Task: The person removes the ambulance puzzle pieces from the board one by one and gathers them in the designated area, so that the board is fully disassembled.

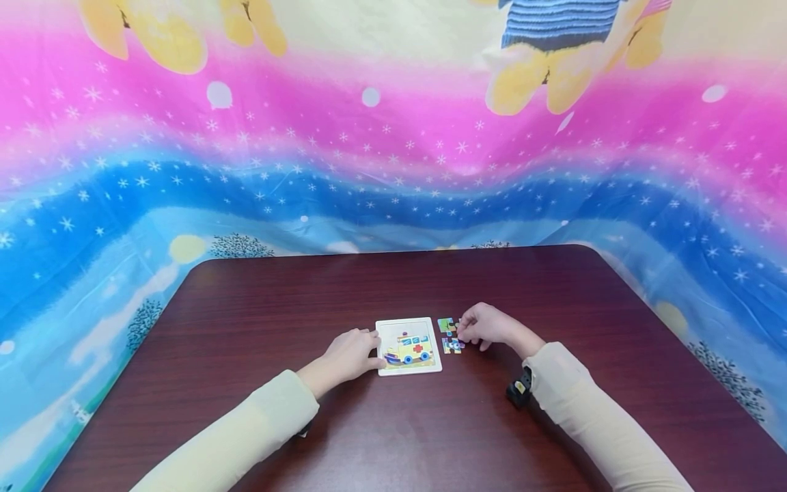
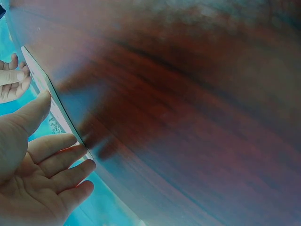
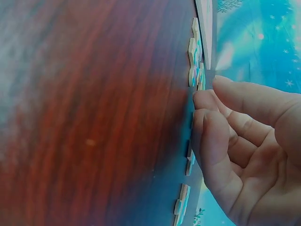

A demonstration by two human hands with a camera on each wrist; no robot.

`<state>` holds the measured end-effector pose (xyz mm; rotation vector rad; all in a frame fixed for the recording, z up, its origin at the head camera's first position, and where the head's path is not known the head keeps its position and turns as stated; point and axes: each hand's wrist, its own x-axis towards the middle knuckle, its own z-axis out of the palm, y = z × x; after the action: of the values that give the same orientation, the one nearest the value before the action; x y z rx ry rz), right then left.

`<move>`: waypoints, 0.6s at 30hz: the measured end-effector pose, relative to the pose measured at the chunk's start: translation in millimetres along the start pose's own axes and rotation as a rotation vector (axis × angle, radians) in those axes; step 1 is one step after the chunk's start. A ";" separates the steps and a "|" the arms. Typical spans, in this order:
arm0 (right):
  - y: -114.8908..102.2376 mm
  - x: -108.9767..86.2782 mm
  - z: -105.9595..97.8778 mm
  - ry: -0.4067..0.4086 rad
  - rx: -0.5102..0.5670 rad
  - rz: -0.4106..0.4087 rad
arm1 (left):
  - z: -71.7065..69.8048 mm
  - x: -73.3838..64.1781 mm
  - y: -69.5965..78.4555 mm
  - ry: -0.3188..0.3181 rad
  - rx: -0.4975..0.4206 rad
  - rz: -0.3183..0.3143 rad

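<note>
A square, white-rimmed puzzle board (image 1: 435,365) with a yellow ambulance picture lies on the table. My left hand (image 1: 350,354) touches its left side, thumb near the front corner and fingers farther back. In the left wrist view, that hand's fingers are loosely extended against the board's edge (image 2: 59,101). To the right of the board lie several small jigsaw pieces, among them a green one (image 1: 445,325) and a blue-and-white one (image 1: 451,346). My right hand (image 1: 488,324) has its bent fingertips at these pieces, hiding some; no lifted piece shows between thumb and fingers.
The dark red-brown wooden table (image 1: 277,294) has rounded far corners. A patterned cloth (image 1: 393,171) in pink and blue hangs behind it and at both sides. A black wrist device (image 1: 519,388) sits at the right sleeve.
</note>
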<state>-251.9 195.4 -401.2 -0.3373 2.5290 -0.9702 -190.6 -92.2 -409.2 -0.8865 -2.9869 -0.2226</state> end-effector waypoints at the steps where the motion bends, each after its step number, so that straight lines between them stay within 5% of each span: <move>1: 0.1 0.4 -0.2 0.000 0.000 -0.001 | -0.1 -0.1 0.0 0.000 0.000 0.000; 18: -12.9 8.6 3.8 -0.005 0.076 -0.192 | 0.9 -0.5 -1.7 0.005 0.005 0.023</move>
<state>-256.9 180.6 -397.5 -0.5663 2.4817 -1.1321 -191.0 -93.7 -410.4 -0.9186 -2.9695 -0.2171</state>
